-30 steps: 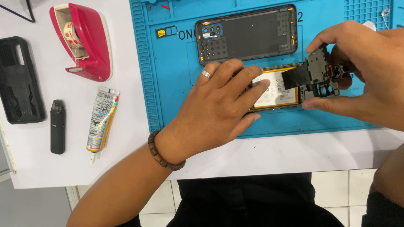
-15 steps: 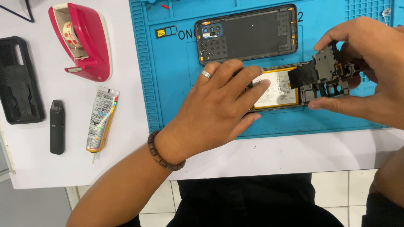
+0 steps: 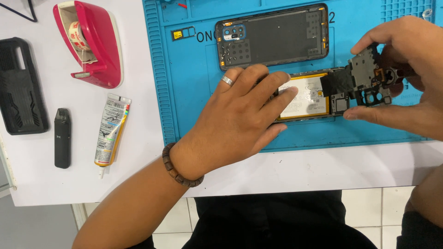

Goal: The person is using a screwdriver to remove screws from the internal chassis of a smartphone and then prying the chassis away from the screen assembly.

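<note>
An opened phone (image 3: 308,96) with its white and yellow battery showing lies on the blue work mat (image 3: 194,83). My left hand (image 3: 240,122) lies flat over the phone's left half, fingers spread, a ring on one finger and a bead bracelet at the wrist. My right hand (image 3: 408,74) pinches a dark circuit board with a metal shield (image 3: 367,78), lifted and tilted above the phone's right end. The phone's black back cover (image 3: 273,37) lies inside-up on the mat just beyond.
On the white table to the left stand a pink tape dispenser (image 3: 92,41), a glue tube (image 3: 110,129), a small black stick-shaped device (image 3: 62,137) and a black phone case (image 3: 20,87). A small SIM tray (image 3: 183,33) lies on the mat. The table's front edge is close.
My right hand has lifted and tilted the circuit board further up off the phone's right end. My left hand has stayed pressed on the phone.
</note>
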